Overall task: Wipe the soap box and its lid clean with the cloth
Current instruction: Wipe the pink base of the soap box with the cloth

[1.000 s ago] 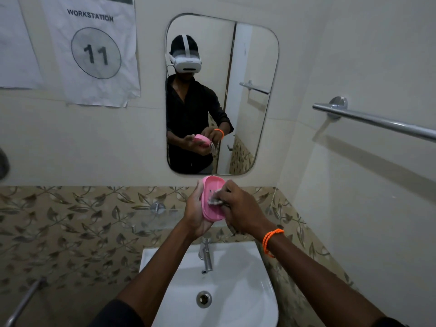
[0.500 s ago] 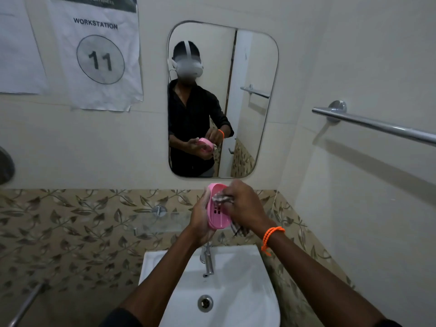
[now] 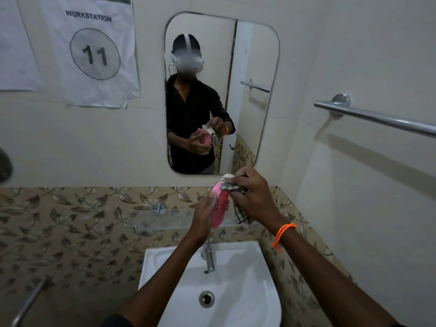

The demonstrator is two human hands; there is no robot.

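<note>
A pink soap box [image 3: 220,208] with small holes stands on edge above the sink, and my left hand [image 3: 203,217] grips it from the left. My right hand [image 3: 250,197] holds a checked grey-and-white cloth [image 3: 230,185] and presses it over the box's top end. A tail of the cloth [image 3: 241,214] hangs below that hand. In the mirror the cloth covers the upper edge of the box. I cannot tell whether this pink piece is the box or its lid; no second pink piece shows.
A white sink [image 3: 247,293] with a chrome tap [image 3: 208,256] lies below my hands. A glass shelf [image 3: 162,218] runs along the tiled wall behind them. A mirror [image 3: 254,67] hangs above, and a chrome towel rail [image 3: 377,119] juts from the right wall.
My right hand has slid the cloth from the middle of the pink box up over its top end. The box has turned more edge-on in my left hand.
</note>
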